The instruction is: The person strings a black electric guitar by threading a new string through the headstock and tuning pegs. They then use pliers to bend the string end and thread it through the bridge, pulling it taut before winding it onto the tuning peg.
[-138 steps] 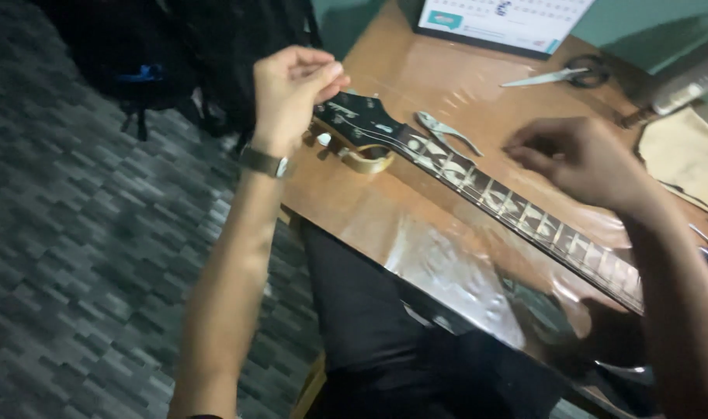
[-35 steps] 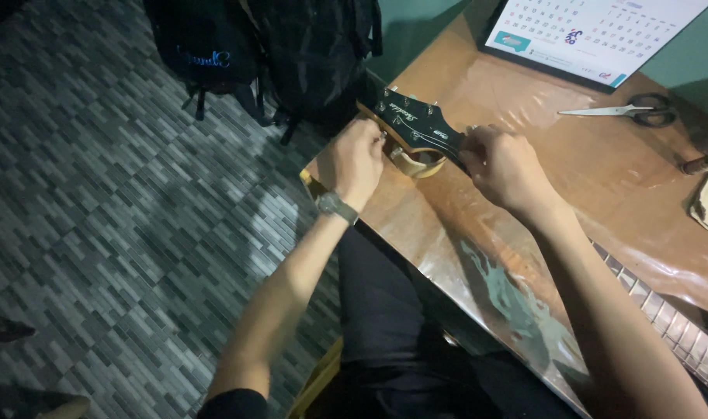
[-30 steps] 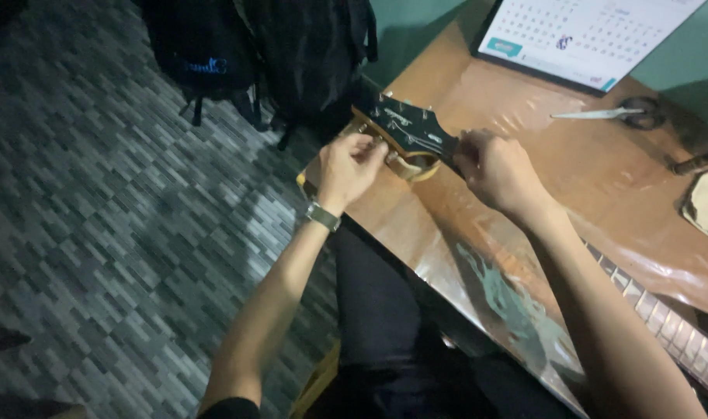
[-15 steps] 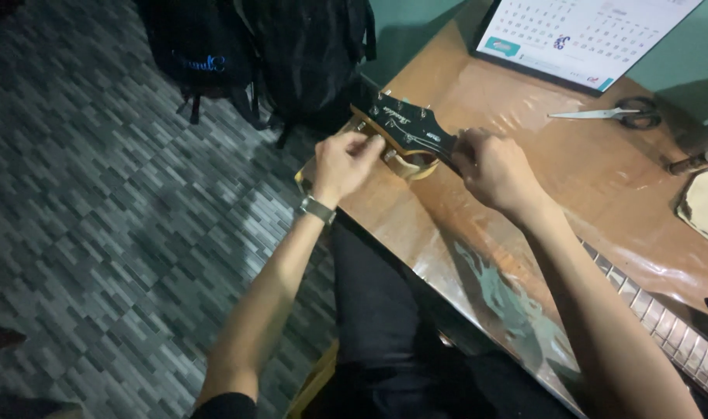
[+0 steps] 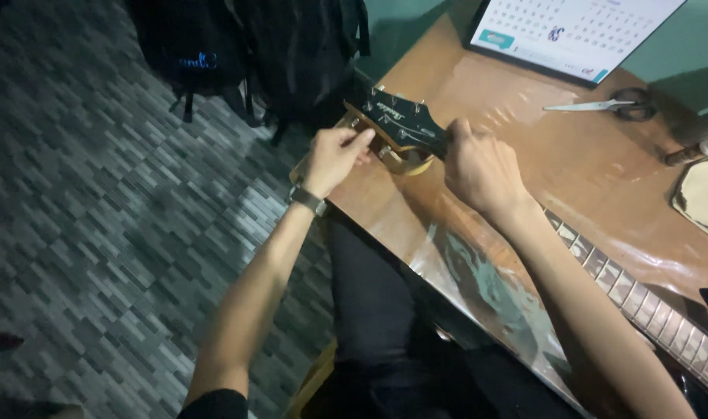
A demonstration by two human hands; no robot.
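Note:
An electric guitar lies across a brown table (image 5: 571,163), its black headstock (image 5: 397,120) poking over the table's left corner and resting on a tan roll of tape (image 5: 404,161). My left hand (image 5: 334,159), with a watch at the wrist, pinches a tuning peg on the near edge of the headstock. My right hand (image 5: 478,167) is closed around the neck just behind the headstock. The fretboard (image 5: 649,306) with pale inlays runs off to the lower right, partly hidden by my right forearm.
A desk calendar (image 5: 579,31) stands at the back of the table, with scissors (image 5: 602,103) in front of it. A pale guitar-shaped part (image 5: 707,194) lies at the right edge. Dark backpacks (image 5: 245,54) sit on the tiled floor beyond the corner.
Earlier my left hand was raised above the headstock and my right hand lay farther down the neck. Both have closed in on the headstock and stayed there over the last second.

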